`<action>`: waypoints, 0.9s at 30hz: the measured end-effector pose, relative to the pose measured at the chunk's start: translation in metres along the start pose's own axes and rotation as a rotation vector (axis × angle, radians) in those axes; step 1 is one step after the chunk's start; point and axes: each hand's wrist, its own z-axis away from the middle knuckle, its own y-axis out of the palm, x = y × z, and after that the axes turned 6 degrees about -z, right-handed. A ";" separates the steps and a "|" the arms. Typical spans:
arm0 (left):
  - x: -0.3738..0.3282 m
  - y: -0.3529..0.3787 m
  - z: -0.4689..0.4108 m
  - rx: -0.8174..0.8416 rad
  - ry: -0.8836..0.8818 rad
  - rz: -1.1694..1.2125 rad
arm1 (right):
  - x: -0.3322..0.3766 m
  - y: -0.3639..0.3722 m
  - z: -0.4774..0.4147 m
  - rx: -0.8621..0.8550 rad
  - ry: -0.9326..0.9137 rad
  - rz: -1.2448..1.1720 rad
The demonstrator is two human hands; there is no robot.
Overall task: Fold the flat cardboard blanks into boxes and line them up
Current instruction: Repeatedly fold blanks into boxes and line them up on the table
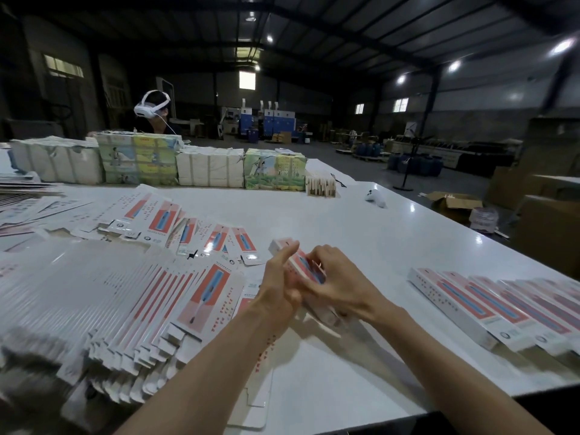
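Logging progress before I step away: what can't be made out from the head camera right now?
Half-folded box: head view; its near end and flaps are hidden behind the left hand and right hand holding it.
Finished row: head view, cut off by the right edge, so no count.
Flat blanks: blurred at lower left, uncountable.
Print on the boxes: too small to read.

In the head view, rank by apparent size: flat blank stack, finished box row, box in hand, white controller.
flat blank stack
finished box row
box in hand
white controller (far off, so only apparent)
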 end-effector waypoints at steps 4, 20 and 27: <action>0.002 0.009 0.004 0.019 -0.038 -0.203 | -0.003 -0.004 0.016 -0.043 0.046 0.054; 0.028 0.004 0.019 0.295 0.289 -1.390 | -0.054 -0.095 0.111 -0.122 0.530 0.741; 0.030 0.004 0.022 0.284 0.261 -1.333 | -0.039 -0.085 0.074 -0.134 0.455 0.811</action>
